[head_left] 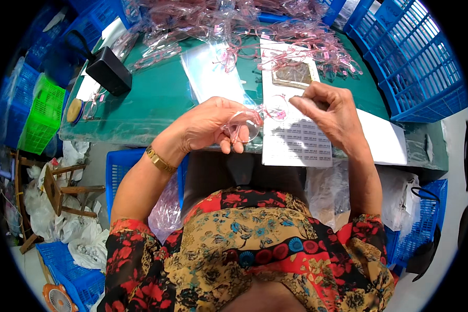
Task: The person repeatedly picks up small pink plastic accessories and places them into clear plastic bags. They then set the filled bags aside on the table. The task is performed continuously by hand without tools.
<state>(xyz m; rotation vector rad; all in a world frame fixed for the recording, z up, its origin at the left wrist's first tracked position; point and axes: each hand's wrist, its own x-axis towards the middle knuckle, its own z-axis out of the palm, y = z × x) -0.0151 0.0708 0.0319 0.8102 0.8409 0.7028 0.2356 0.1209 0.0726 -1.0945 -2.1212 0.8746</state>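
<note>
One pair of clear pink glasses (255,119) is held above the bench's (151,112) near edge by the left hand (208,122), its fingers curled loosely about one lens. Right of it, the right hand (334,108) is raised above a white printed sheet (296,148), fingers bent towards the thumb; whether anything small is pinched there cannot be told. More wrapped glasses (192,18) are heaped far across.

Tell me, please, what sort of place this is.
Probably an eyewear workshop: a heap of pinkish glasses lies on the green table, a blue plastic crate stands at its right, and the left hand holds another pair.
</note>
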